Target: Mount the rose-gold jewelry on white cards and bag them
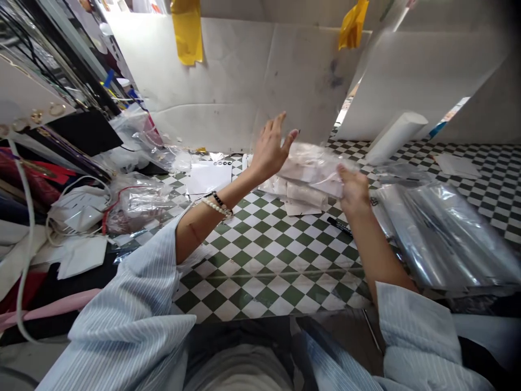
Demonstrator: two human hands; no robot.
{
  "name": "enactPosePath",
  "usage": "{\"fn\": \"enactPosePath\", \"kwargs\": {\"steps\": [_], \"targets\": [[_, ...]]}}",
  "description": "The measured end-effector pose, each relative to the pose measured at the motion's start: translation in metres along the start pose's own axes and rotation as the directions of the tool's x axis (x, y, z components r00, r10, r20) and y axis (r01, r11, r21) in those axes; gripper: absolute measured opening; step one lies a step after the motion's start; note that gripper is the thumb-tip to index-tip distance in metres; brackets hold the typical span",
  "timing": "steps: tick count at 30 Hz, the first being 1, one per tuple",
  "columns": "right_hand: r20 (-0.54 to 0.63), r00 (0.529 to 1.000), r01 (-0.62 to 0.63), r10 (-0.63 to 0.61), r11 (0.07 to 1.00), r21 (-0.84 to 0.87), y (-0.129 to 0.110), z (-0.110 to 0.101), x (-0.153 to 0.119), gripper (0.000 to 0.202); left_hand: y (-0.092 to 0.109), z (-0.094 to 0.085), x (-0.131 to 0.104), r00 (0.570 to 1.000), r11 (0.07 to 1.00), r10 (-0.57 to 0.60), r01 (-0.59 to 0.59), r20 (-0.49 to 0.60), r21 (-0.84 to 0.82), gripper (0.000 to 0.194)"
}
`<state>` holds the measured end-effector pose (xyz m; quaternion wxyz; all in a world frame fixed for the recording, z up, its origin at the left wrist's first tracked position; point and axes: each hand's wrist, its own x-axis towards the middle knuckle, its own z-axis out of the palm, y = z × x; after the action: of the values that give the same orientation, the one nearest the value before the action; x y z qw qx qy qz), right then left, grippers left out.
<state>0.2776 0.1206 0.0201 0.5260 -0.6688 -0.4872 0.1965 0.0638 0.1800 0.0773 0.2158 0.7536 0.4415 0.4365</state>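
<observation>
My right hand (355, 190) grips the near right edge of a clear plastic bag (311, 163) with pale contents that I cannot make out. The bag is lifted a little over more pale packets (305, 196) lying on the checkered tabletop (268, 247). Just left of the bag, my left hand (271, 146) is raised with thumb and fingers apart, and nothing shows in it. A black marker (340, 226) lies on the table beside my right wrist.
Glossy clear plastic sleeves (443, 233) are stacked at the right, with a white roll (401, 136) behind them. A white card (209, 177) lies left of my hands. Plastic bags (140, 201) and a white cable (26, 217) crowd the left. A white board (240, 76) closes off the back.
</observation>
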Motion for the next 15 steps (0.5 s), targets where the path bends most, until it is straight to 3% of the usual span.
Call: {"fn": "enactPosePath", "kwargs": {"steps": [3,5,8,11,15], "targets": [[-0.015,0.999,0.046,-0.049,0.986,-0.16,0.004,0.019,-0.004,0.06,-0.006,0.022,-0.002,0.978,0.992,0.087,-0.102,0.191,0.069,0.054],[-0.006,0.989,0.14,-0.147,0.955,-0.262,0.001,0.023,-0.011,0.074,-0.012,0.038,-0.01,0.932,0.979,0.119,-0.169,0.342,0.117,0.054],[0.198,0.947,0.309,-0.253,0.883,-0.353,-0.003,0.021,-0.017,0.072,-0.025,0.057,-0.018,0.861,0.954,0.084,-0.214,0.501,0.208,0.061],[0.45,0.874,0.373,-0.181,0.845,-0.384,0.004,0.016,-0.013,0.065,-0.037,0.068,-0.016,0.822,0.938,0.004,-0.2,0.569,0.282,0.064],[0.575,0.817,0.356,-0.055,0.832,-0.425,0.018,0.013,-0.004,0.074,-0.047,0.072,-0.005,0.793,0.918,-0.069,-0.187,0.605,0.35,0.072]]}}
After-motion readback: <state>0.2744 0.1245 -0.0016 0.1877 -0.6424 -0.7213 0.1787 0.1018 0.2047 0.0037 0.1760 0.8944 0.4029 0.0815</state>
